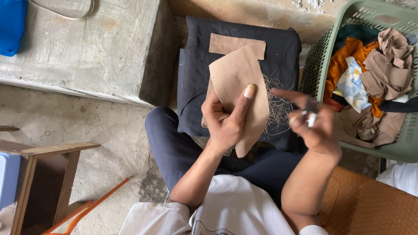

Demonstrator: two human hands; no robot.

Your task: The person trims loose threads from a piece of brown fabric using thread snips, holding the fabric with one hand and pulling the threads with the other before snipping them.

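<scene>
The person's left hand [224, 119] holds a tan fabric piece [241, 93] upright over the lap, fingers [246, 98] pinched on it, thumb pressed flat on its face. The right hand [315, 124], just beside it, has its fingers closed on a small thread snipper [310, 114], slightly blurred. Behind lie a dark folded cloth [196, 65] with another tan strip [236, 44] and loose threads [278, 106]. A green basket [318, 65] of scraps stands at the right.

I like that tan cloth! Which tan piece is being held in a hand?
The big pointed piece, pinched in the left hand. The small rectangle just lies flat on the dark cushion.
</scene>
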